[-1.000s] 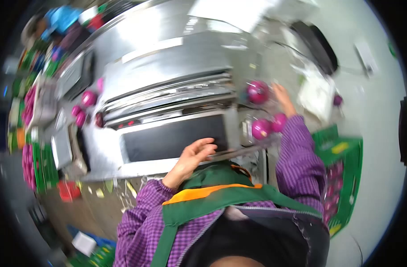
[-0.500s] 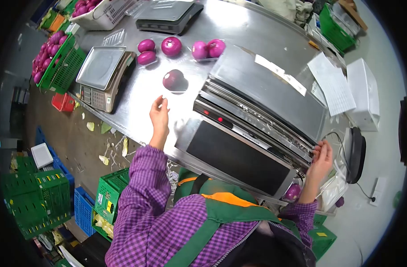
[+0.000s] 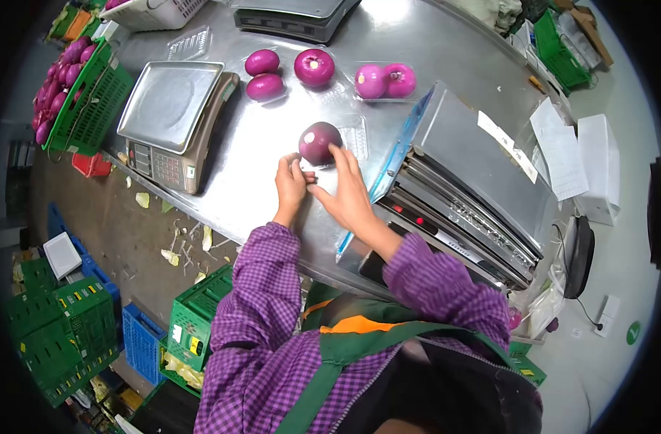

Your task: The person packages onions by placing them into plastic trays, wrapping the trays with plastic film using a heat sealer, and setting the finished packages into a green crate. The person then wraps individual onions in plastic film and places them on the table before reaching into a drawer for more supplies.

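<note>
A round purple onion (image 3: pixel 319 143) stands on the steel table (image 3: pixel 236 206), with a clear plastic tray (image 3: pixel 355 136) partly under and beside it. My right hand (image 3: pixel 345 195) reaches to its near right side, fingers apart and one fingertip at the onion. Just below the onion is my left hand (image 3: pixel 291 188), its fingers bent; whether they hold anything is hidden. Farther back lie more purple onions in clear trays: a pair (image 3: pixel 264 74), a single one (image 3: pixel 314 67) and another pair (image 3: pixel 385 80).
A scale (image 3: pixel 173 108) stands at the left beside a green crate of onions (image 3: pixel 92 101). The wrapping machine (image 3: pixel 468 145) is at the right. A second scale (image 3: pixel 294 20) and a white crate (image 3: pixel 157 14) are at the back.
My right hand has left the wrapping machine's right end and come to the onion. My left hand has moved closer to the onion too. The view has shifted.
</note>
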Action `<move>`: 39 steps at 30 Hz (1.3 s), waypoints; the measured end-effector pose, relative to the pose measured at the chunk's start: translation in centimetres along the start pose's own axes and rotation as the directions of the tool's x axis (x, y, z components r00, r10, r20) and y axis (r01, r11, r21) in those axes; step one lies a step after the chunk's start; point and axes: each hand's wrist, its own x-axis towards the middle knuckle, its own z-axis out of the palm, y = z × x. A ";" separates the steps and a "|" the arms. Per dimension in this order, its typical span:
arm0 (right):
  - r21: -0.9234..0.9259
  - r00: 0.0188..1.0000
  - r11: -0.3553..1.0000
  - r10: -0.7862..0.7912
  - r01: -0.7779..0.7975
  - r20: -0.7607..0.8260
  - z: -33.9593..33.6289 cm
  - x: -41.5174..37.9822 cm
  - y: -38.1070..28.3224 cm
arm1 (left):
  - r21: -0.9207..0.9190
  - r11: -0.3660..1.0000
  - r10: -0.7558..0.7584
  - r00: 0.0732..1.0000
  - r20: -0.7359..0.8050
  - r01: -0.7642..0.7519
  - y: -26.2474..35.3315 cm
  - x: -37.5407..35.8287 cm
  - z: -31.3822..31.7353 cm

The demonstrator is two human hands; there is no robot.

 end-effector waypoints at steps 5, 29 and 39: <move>-0.106 0.996 0.992 0.079 -0.074 0.040 5.7 3.9 2.1 | 0.239 0.956 0.192 0.979 -0.064 -0.171 -0.9 -3.7 -1.7; -0.160 0.893 0.946 0.199 -0.283 -0.405 -31.4 -9.5 10.4 | -0.226 0.966 0.071 0.715 0.696 0.125 12.3 -16.5 25.1; -0.273 0.877 0.942 0.042 -0.195 -0.479 -34.1 -16.4 12.7 | 0.023 0.997 -0.070 0.679 0.731 0.077 13.5 -16.2 23.3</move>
